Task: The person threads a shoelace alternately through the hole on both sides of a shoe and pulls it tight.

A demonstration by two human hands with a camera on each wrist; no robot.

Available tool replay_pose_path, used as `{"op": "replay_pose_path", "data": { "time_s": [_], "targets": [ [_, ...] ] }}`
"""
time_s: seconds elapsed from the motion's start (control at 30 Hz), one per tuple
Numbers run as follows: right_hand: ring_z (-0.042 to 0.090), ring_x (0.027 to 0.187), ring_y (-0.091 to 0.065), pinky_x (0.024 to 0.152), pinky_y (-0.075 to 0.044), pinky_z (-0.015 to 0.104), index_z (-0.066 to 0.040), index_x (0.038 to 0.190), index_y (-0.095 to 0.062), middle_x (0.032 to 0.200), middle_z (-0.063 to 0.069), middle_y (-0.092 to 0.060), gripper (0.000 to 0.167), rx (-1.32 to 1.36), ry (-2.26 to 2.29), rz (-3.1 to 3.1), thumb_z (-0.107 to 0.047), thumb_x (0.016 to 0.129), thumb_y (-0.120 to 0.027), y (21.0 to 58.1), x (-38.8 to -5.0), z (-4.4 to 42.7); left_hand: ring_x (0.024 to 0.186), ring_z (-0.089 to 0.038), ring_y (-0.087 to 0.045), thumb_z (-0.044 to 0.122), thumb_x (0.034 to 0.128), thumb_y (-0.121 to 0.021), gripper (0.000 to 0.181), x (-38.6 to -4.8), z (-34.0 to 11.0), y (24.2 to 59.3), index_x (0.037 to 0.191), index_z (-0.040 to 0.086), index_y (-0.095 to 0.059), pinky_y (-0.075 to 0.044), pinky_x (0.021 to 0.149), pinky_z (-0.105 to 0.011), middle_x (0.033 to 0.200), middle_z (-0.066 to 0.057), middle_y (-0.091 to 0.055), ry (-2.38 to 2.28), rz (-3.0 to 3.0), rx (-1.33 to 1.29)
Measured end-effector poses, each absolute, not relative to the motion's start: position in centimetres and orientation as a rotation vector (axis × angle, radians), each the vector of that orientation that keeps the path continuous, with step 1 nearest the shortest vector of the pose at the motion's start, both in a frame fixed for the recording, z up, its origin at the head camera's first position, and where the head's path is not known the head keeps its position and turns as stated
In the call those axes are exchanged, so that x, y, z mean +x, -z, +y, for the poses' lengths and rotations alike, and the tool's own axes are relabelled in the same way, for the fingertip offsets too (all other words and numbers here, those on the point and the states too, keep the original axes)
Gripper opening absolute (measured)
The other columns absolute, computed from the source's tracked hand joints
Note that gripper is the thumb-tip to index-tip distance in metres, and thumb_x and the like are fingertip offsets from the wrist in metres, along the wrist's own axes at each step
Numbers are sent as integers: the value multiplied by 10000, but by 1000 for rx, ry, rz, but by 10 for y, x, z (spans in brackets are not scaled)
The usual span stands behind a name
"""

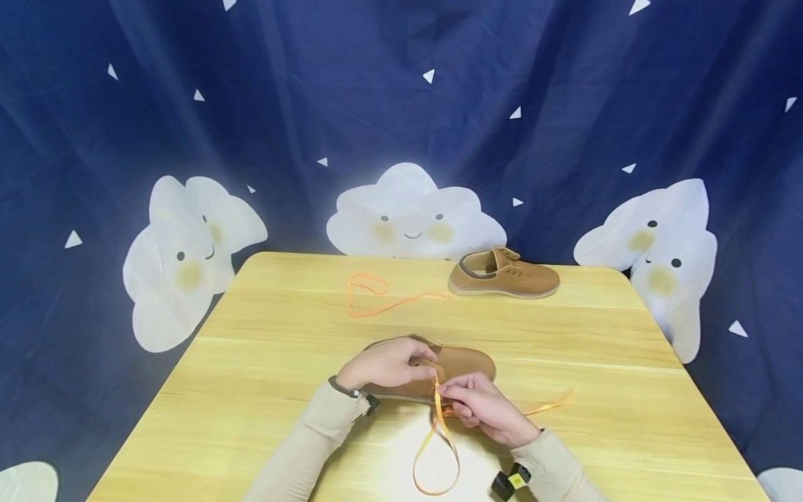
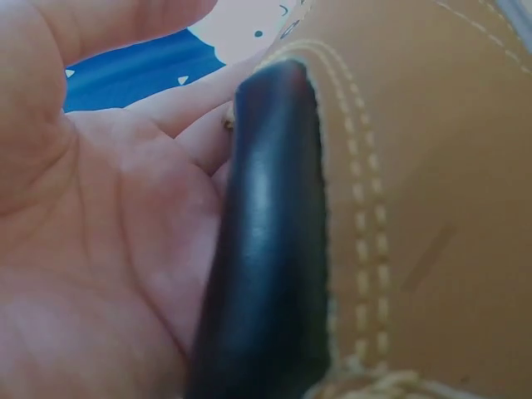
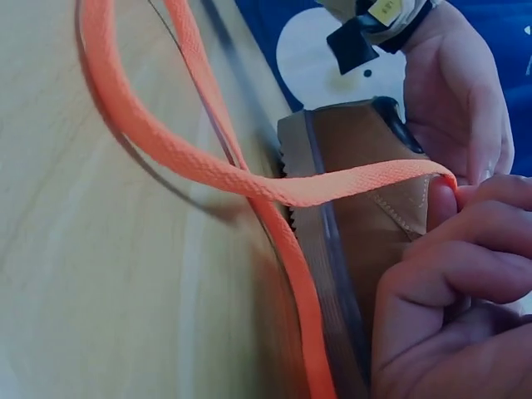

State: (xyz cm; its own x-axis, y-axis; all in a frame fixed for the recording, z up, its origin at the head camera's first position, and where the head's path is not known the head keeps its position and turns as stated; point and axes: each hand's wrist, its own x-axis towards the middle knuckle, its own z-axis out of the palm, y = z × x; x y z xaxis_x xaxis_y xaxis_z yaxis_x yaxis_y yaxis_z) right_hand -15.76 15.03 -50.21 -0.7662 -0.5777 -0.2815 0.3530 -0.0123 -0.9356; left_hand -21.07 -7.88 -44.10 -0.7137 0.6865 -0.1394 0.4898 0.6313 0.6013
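A brown shoe [image 1: 467,364] lies on the table in front of me, its toe to the right. My left hand [image 1: 387,364] holds it at the opening, with the palm beside the dark padded collar [image 2: 264,233] in the left wrist view. Some of the left fingers are hidden behind the shoe. Close to the eyelets, my right hand [image 1: 486,406] pinches an orange shoelace [image 3: 349,184] between thumb and fingers. The lace hangs in a loop over the near side of the shoe, and one end trails right across the table. Both hands' fingertips nearly meet there.
A second brown shoe [image 1: 521,279] stands at the back right of the table [image 1: 251,335], no lace seen in its eyelets. Another orange shoelace [image 1: 376,313] lies loosely bent to its left. Behind the table hangs a dark blue curtain [image 1: 376,90] with clouds.
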Motion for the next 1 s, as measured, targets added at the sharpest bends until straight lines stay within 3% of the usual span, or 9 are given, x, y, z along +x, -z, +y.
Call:
{"op": "replay_pose_path", "data": {
  "time_s": [0.2,0.5,1.0],
  "targets": [
    [-39,445,-349,448,-283,127,-118,976,-712,504,-155,-442,151,-250,1877,1539,-190,1036,-594,505,-156,149,1209,-198,-659,294,1037,-604,313,-212,-80,443,1279,126,-710,-536,1023,-369,1335,-31,-702,-798,2470,933],
    [-37,435,-342,441,-273,126,-157,819,-648,495,-151,-433,233,-246,1896,1423,-205,1040,-590,504,-155,150,1125,-157,-662,232,1029,-577,290,-212,-80,441,1278,146,-698,-537,968,-321,1296,-7,-713,-774,2466,981],
    [-34,439,-364,436,-278,130,-137,861,-662,516,-148,-464,206,-200,1906,1579,-212,1040,-596,506,-155,146,1078,-131,-659,234,1008,-616,268,-211,-80,440,1255,174,-697,-533,924,-289,1272,5,-720,-756,2466,997]
  ]
}}
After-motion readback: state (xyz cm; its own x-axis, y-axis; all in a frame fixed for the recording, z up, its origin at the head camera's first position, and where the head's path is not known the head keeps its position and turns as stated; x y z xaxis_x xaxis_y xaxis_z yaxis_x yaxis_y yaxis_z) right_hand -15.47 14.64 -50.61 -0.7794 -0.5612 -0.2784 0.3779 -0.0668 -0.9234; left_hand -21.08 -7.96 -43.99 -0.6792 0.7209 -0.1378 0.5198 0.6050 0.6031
